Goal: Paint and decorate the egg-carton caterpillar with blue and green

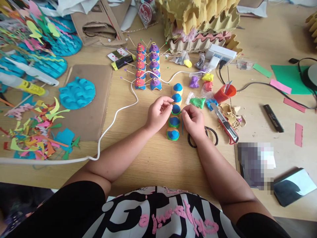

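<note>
A strip of egg-carton cups (172,134) lies lengthwise before me, each cup topped with blue clay and some edged in green. My left hand (159,114) is at the left side of the middle cup, fingers half curled, with a small gap between thumb and forefinger. On the other side of that cup, my right hand (194,120) is closed, thumb against the curled forefinger; anything pinched there is too small to make out. A thin blue stick (182,125) lies beside the strip. Black-handled scissors (212,132) are partly hidden under my right wrist.
Two decorated strips (155,66) with pins stand behind. Clay bags (198,101), an orange cup (225,92) and a utility knife (226,125) lie right. A white cable (119,110) crosses the table. Paper scraps (42,129) and a blue clay disc (77,93) are left.
</note>
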A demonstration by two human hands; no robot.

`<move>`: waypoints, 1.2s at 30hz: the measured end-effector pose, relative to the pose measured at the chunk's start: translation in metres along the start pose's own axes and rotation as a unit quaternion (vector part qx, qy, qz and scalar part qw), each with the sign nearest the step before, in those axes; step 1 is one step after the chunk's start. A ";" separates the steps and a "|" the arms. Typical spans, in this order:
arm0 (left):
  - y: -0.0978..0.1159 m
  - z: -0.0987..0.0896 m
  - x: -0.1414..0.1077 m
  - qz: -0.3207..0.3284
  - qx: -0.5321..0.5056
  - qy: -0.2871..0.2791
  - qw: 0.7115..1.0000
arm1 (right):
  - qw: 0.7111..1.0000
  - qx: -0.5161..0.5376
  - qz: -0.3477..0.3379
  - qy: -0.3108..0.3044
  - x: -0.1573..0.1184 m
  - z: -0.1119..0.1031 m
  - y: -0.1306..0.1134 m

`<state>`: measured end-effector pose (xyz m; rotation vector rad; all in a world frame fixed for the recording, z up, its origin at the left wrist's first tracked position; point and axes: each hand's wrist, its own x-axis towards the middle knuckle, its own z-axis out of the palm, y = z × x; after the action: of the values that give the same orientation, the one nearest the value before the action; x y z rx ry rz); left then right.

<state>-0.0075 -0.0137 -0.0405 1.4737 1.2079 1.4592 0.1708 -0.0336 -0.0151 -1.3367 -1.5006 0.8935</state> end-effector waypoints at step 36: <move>-0.009 -0.003 0.000 -0.012 0.093 -0.005 0.996 | 0.995 -0.097 0.039 -0.008 0.001 0.001 0.001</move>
<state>-0.0114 -0.0112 -0.0486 1.5812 1.3808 1.3530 0.1706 -0.0321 -0.0162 -1.5407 -1.5883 0.8243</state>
